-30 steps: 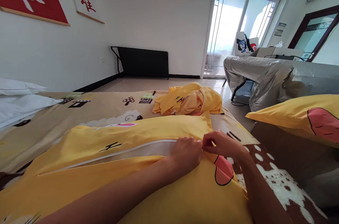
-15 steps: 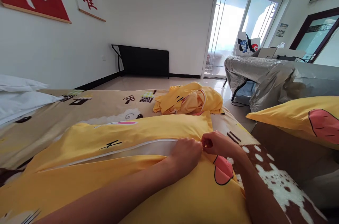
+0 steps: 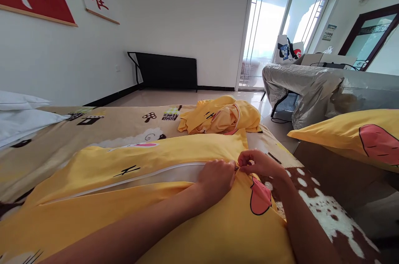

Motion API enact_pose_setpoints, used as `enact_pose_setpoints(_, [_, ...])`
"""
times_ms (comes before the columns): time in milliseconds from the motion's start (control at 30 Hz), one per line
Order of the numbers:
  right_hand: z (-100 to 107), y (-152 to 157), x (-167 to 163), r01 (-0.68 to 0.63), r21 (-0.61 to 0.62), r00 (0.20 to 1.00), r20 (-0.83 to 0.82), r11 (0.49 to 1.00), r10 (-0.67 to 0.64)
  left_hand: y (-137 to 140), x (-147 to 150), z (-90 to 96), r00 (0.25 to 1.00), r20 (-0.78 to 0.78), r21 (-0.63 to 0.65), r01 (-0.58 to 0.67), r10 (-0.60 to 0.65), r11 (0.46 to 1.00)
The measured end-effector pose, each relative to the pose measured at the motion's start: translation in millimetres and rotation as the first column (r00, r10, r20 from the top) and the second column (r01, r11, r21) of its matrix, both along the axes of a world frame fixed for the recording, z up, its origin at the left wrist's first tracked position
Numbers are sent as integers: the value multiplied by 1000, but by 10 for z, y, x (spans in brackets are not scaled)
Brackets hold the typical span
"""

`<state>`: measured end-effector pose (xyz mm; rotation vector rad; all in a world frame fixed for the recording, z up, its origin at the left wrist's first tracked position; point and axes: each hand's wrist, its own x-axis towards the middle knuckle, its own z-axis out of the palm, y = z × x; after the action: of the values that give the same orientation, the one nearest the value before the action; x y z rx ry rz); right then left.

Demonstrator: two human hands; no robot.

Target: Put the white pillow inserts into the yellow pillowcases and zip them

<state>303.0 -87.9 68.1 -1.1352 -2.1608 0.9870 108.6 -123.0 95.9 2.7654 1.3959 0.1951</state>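
A yellow pillowcase (image 3: 224,230) with cartoon prints lies in front of me, a white pillow (image 3: 183,173) showing through its long opening. White zipper tape (image 3: 124,179) runs along the far edge of that opening. My left hand (image 3: 217,181) is closed around the pillowcase edges at the opening's right end. Close beside it, the thumb and fingers of my right hand (image 3: 260,164) pinch the zipper end, where a small dark bit shows between the two hands. The pinched part is mostly hidden by fingers.
A crumpled yellow pillowcase (image 3: 222,114) rests farther back on the patterned blanket (image 3: 124,118). White pillows (image 3: 28,120) lie at left. To the right, a filled yellow pillow (image 3: 346,137) sits on a brown box (image 3: 330,181). Behind stands a plastic-covered table (image 3: 299,77).
My right hand has shifted slightly away from my left, and a small dark bit now shows between them. My left hand keeps its grip. The view has moved a little.
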Motion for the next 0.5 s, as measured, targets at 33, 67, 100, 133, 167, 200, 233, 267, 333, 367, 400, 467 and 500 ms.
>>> enact_pose_setpoints(33, [3, -1, 1, -6, -7, 1000, -3, 1000, 6, 0, 4, -4, 1000, -4, 4, 4, -4, 1000])
enact_pose_setpoints(67, [7, -3, 1, -12, -16, 1000, -5, 1000, 12, 2, 8, -8, 1000, -11, 12, 12, -11, 1000])
enact_pose_setpoints(100, [13, -6, 0, -16, -27, 1000, -9, 1000, 16, 5, 12, -14, 1000, -21, 27, 21, -21, 999])
enact_pose_setpoints(133, [17, -9, -1, -20, -36, 1000, -12, 999, 20, 10, 16, -18, 999, -33, 46, 34, -33, 998])
enact_pose_setpoints(167, [21, -11, 0, -22, -41, 1000, -16, 999, 22, 15, 20, -22, 998, -47, 64, 49, -46, 997])
enact_pose_setpoints(200, [23, -12, 2, -23, -41, 1000, -21, 999, 22, 21, 23, -26, 997, -59, 79, 62, -58, 995])
enact_pose_setpoints(233, [24, -13, 5, -21, -37, 999, -26, 999, 20, 26, 27, -29, 996, -65, 87, 71, -65, 994])
enact_pose_setpoints(267, [22, -12, 9, -19, -32, 999, -30, 999, 18, 31, 30, -32, 996, -65, 89, 73, -68, 993])
enact_pose_setpoints(333, [12, -8, 18, -21, -35, 999, -36, 999, 20, 36, 34, -39, 996, -55, 89, 70, -65, 994])
enact_pose_setpoints(367, [5, -5, 22, -22, -42, 999, -39, 999, 20, 37, 36, -42, 997, -52, 93, 66, -62, 993])
enact_pose_setpoints(400, [-2, -1, 25, -22, -48, 999, -40, 999, 20, 38, 38, -45, 997, -54, 100, 68, -62, 993])
enact_pose_setpoints(467, [-14, 5, 28, -15, -42, 999, -41, 999, 14, 40, 41, -44, 993, -71, 121, 99, -91, 988])
enact_pose_setpoints(500, [-17, 7, 28, -11, -34, 999, -40, 999, 9, 41, 43, -39, 990, -81, 129, 121, -112, 984])
